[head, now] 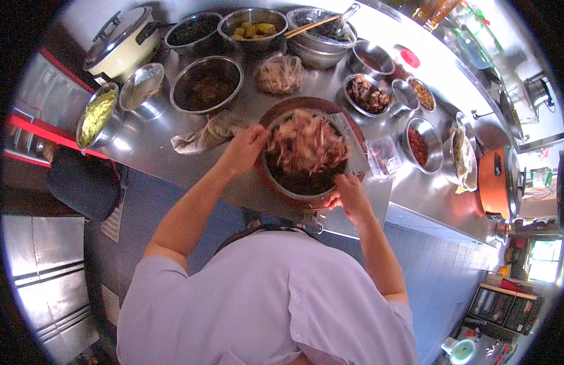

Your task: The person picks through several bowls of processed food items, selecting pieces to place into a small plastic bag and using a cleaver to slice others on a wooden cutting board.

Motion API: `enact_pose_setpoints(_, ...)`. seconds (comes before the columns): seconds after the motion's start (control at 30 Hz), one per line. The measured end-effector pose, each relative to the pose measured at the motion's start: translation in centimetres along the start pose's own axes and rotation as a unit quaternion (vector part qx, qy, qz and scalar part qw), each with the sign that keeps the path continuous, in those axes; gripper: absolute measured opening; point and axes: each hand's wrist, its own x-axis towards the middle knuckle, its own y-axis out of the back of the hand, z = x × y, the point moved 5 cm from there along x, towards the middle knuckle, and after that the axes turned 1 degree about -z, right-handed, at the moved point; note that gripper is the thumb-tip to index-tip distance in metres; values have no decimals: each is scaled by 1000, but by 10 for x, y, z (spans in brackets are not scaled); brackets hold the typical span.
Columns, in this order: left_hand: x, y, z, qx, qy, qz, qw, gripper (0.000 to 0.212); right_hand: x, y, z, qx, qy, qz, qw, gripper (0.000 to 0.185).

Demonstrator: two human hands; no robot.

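My left hand (252, 143) grips the left rim of a round metal bowl (282, 186). On the bowl's lower right side, my right hand (352, 196) has its thumb near the rim and its fingers underneath. Pinkish-brown strips of meat (309, 141) lie heaped toward the far side of the bowl, blurred by motion. The bowl's near inside looks dark. Behind and under it shows a round brown board (305, 103), and a flat pale thing (355, 146) rests on the board's right part; what it is I cannot tell. Left of the board lies a crumpled cloth (209, 134).
Metal bowls line the steel counter (163, 137), holding yellow-green shreds (97, 116), yellow chunks (253, 31), brown pieces (368, 95) and red meat (418, 146). A clear plastic pack (383, 157), a filled plastic bag (278, 75), a cream cooker (127, 48) and an orange cooker (494, 182) stand around.
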Motion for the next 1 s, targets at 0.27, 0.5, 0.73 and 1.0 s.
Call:
enact_pose_setpoints(0.27, -26, 5, 28, 72, -72, 60, 993, 27, -19, -3, -15, -89, 131, 58, 986, 21)
enact_pose_setpoints(0.5, -18, -9, 6, 65, -37, 19, 997, 24, -8, 5, 9, 8, -45, -15, 999, 21)
enact_pose_setpoints(0.73, -34, 1, 24, 36, -51, 66, 996, 26, -14, 3, -3, -40, 43, 19, 998, 26)
enact_pose_setpoints(1.0, -35, -6, -3, -84, 74, 11, 994, 28, -5, 0, 5, -45, 19, -1, 999, 22)
